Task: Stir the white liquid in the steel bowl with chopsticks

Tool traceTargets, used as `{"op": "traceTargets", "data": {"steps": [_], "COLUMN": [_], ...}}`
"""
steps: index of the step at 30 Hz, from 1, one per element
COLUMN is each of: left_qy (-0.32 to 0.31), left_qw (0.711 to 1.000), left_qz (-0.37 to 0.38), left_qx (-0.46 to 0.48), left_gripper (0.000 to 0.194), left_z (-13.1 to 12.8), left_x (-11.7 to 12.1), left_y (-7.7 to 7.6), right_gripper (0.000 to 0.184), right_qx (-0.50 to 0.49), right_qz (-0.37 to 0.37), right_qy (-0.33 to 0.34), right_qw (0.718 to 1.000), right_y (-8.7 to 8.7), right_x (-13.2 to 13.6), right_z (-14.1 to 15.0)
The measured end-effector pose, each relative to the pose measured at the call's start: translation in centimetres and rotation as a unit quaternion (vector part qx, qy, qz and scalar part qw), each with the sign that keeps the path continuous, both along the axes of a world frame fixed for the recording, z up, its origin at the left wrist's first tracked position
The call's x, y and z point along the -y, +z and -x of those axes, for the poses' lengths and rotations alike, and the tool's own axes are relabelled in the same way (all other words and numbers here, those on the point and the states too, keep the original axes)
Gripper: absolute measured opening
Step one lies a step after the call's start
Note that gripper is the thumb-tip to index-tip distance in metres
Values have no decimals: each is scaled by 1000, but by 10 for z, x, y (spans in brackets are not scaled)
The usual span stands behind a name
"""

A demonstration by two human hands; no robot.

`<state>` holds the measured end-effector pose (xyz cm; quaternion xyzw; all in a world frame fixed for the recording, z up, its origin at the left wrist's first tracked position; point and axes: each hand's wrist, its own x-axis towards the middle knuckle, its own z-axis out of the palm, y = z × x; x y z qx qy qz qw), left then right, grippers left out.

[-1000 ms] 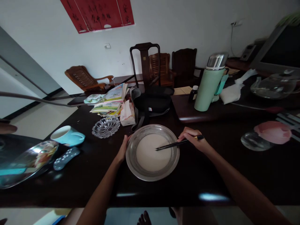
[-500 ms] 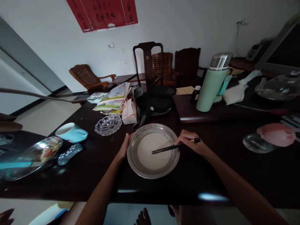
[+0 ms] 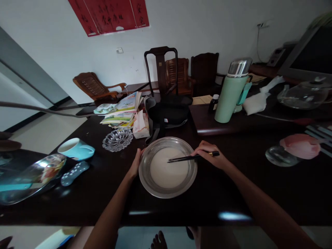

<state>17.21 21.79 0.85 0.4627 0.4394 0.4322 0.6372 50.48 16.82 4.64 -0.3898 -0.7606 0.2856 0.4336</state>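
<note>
A wide metal bowl [image 3: 144, 180] of thin white batter-like liquid [image 3: 169, 174] stands on the dark table in front of me. My left hand [image 3: 136, 163] grips the bowl at its left side, thumb by the rim and the other fingers mostly hidden behind the wall. Pinched in my right hand [image 3: 208, 155] is a pair of black chopsticks [image 3: 184, 158] with gold bands near the top. They slant leftward over the right rim, close together, their tips at the liquid near the bowl's middle.
Left of the bowl are a glass dish [image 3: 118, 139], a light-blue mug [image 3: 76, 148], a grey game controller [image 3: 75, 173] and a steel basin [image 3: 55, 159]. Behind it lie a tissue pack [image 3: 141, 126], booklets [image 3: 121, 112] and a black bag [image 3: 171, 112]. A green thermos [image 3: 230, 95] stands back right.
The chopstick tips have moved toward the far side of the bowl, and my right hand has shifted slightly with them. My left hand keeps its grip. The whole view has shifted a little.
</note>
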Motion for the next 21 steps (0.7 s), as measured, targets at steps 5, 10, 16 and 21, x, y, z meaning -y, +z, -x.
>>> {"op": "traceTargets", "data": {"steps": [5, 10, 16, 21], "left_qy": [-6, 4, -4, -10], "left_qw": [1000, 1000, 1000, 1000], "left_qz": [4, 2, 2, -6], "left_qx": [1, 1, 5, 6], "left_gripper": [71, 69, 69, 66], "left_z": [1, 1, 1, 2], "left_x": [-2, -2, -1, -1], "left_y": [-3, -3, -2, -2], "right_gripper": [32, 27, 30, 27], "right_qx": [-10, 5, -3, 0], "right_qz": [9, 5, 18, 9], "right_qy": [18, -11, 30, -14], "right_qw": [1000, 1000, 999, 1000], "right_y": [2, 2, 1, 1], "right_x": [1, 1, 2, -1], "right_z": [0, 0, 2, -2]}}
